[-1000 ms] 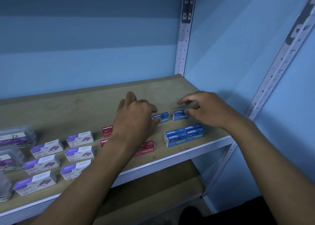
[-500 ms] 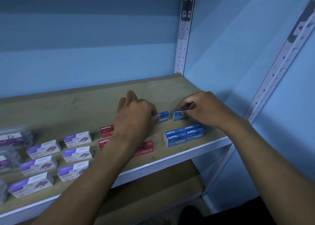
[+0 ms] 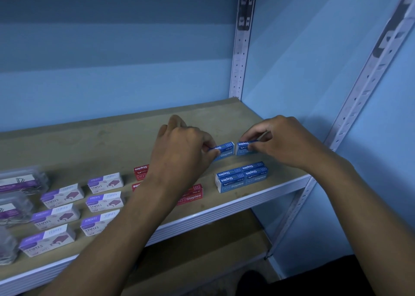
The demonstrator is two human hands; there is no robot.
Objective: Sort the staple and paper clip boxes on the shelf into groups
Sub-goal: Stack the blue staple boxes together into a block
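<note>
Both my hands have closed since earlier: left hand pinches one blue staple box, right hand another. Both sit behind the blue stack; purple and red groups look sorted.

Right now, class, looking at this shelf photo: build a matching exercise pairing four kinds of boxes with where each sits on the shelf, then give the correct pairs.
Things:
1. Purple-and-white staple boxes
2. Red staple boxes
3. Stacked blue staple boxes
4. Clear paper clip boxes

Places:
A. Far left end
B. Front right, untouched
C. Partly hidden under the left forearm
D. Two columns, left of centre

Pairs: 1-D, 2-C, 3-B, 4-A
</note>
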